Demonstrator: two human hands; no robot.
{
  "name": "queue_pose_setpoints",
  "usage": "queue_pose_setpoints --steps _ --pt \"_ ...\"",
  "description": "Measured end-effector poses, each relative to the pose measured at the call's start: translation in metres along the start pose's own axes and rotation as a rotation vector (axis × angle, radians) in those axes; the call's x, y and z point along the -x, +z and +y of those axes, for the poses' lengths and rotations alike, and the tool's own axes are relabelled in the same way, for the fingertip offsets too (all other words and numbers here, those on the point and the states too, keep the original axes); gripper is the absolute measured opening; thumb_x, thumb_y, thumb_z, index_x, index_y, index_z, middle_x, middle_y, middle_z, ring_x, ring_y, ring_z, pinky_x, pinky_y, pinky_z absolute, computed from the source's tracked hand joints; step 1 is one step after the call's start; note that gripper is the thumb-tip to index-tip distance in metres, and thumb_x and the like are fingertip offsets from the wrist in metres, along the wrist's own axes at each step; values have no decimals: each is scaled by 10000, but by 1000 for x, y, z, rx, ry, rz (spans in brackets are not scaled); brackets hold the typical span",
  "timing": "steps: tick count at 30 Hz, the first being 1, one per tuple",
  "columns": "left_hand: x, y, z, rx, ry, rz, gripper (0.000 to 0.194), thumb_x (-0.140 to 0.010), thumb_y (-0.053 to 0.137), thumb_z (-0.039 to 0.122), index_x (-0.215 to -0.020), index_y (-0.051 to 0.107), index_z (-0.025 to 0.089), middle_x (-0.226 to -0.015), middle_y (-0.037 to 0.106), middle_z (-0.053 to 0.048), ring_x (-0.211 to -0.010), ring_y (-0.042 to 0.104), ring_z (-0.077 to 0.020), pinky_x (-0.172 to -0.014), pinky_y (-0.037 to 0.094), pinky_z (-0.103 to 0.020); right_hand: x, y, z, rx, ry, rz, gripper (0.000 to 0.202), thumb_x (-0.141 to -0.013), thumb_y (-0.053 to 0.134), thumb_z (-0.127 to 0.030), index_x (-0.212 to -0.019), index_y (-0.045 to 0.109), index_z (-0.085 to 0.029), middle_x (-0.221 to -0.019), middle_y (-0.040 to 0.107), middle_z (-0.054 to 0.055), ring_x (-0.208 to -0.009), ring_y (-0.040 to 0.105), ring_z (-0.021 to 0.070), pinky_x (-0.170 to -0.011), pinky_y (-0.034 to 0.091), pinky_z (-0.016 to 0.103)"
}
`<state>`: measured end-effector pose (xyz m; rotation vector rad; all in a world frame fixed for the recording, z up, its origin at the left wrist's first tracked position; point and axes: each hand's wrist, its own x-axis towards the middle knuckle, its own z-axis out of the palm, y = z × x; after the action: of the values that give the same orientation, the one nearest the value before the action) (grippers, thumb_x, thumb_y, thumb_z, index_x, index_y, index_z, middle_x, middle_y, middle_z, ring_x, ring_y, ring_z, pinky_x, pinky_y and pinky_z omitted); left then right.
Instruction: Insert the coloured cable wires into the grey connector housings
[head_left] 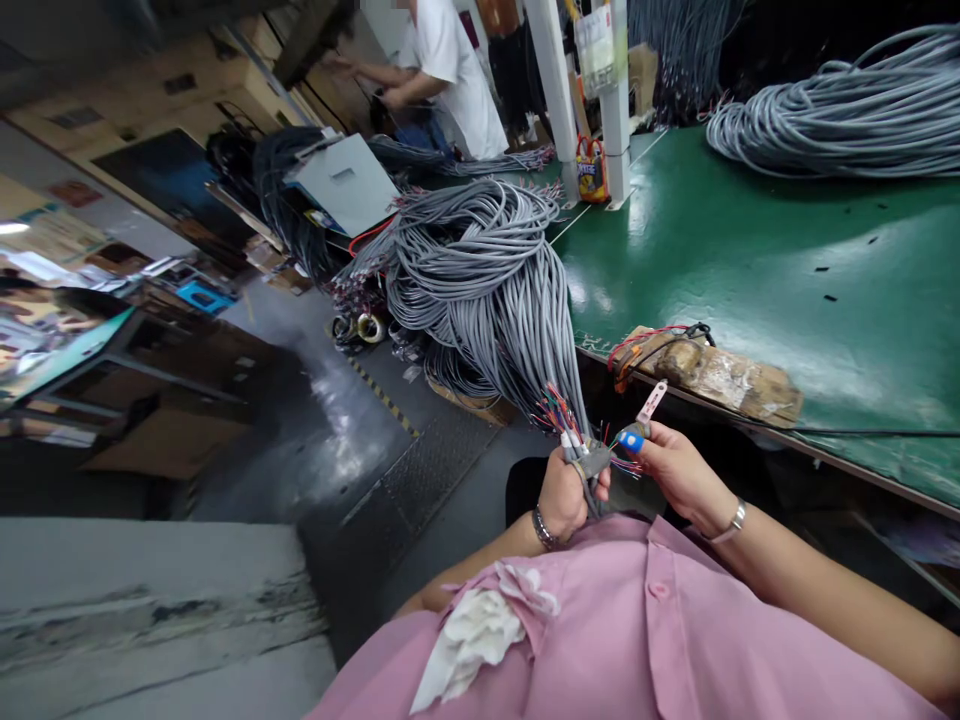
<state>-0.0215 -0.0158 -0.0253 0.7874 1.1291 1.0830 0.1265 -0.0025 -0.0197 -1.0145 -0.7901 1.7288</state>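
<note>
Grey cables (570, 375) run down from a large bundle, and my left hand (564, 497) is closed round their ends close to my body. Thin coloured wires (556, 412) fan out of the stripped cable ends. A grey wrapping covers part of the left fingers. My right hand (679, 472), with blue tape (630, 441) on its thumb, is just right of the wires. Its thumb and forefinger are pinched on a small flat tool with a pale pink end (652, 402) pointing up; its exact kind is unclear. The thumb tip is close to some thin wires.
A worn wooden block (720, 375) with red and black leads lies at the edge of the green table (750, 250). Farther back is a big grey cable coil (840, 110). A white post (616, 120) stands beside the bundle. A person in a white shirt (457, 80) works beyond.
</note>
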Motion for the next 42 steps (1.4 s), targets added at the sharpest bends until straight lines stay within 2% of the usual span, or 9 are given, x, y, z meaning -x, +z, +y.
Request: queue_pose_setpoints --steps 6,11,14,17,20,22,28,34,42 --pt "-2 2 -1 10 24 32 243 -655 671 340 -601 545 139 -479 550 13 -326 450 -79 -340 313 -204 6 -1 4 36 -45 35 228 -691 738 -352 -712 595 -176 -665 600 -11 -572 487 103 -551 371 238" --pt "-3 2 3 17 8 -24 222 -666 668 308 -595 544 138 -465 536 18 -324 443 -78 -332 303 -197 4 -19 2 -41 -123 144 214 -728 705 -352 -689 567 -193 -593 497 -38 -543 432 100 -552 393 241" --pt "-3 1 8 31 -21 -98 239 -676 668 307 -580 526 141 -460 535 14 -332 447 -78 -339 310 -194 -2 -37 1 -125 -105 184 220 -776 646 -428 -776 594 -214 -679 552 -20 -565 474 109 -565 431 251" --pt "-4 5 14 49 -76 -187 249 -676 667 339 -606 532 141 -465 545 7 -337 453 -85 -339 318 -196 -9 -46 -6 -117 -5 92 360 -830 516 -563 -844 620 -218 -818 622 24 -591 520 121 -565 455 263" --pt "-8 11 21 83 -163 -280 261 -670 657 367 -628 531 143 -468 557 -1 -328 450 -88 -335 310 -199 -14 -43 -16 -107 50 -94 421 -834 489 -598 -916 635 -212 -884 631 42 -592 513 113 -547 445 251" --pt "-12 15 25 106 -217 -340 252 -656 657 353 -624 523 143 -461 558 -4 -324 453 -88 -348 317 -201 -18 -39 -20 -90 4 -134 390 -819 548 -566 -913 641 -199 -827 616 33 -564 475 100 -517 411 233" --pt "-20 20 30 140 -328 -371 246 -598 680 318 -608 499 152 -428 524 10 -314 442 -87 -350 312 -201 -27 -36 -9 75 -352 183 342 -818 593 -512 -698 625 -193 -579 532 -11 -508 402 96 -479 333 224" --pt "-24 20 24 99 -326 -350 228 -607 659 324 -600 527 138 -432 535 -5 -301 438 -84 -329 301 -196 -39 -28 -7 -261 -151 5 433 -811 547 -593 -847 701 -190 -788 644 41 -614 532 119 -544 445 236" --pt "-28 19 19 77 -319 -357 204 -656 639 301 -618 518 143 -439 540 1 -298 434 -81 -336 309 -190 -46 -26 -5 -381 -177 40 364 -764 660 -519 -853 711 -170 -754 666 31 -635 572 114 -559 465 213"
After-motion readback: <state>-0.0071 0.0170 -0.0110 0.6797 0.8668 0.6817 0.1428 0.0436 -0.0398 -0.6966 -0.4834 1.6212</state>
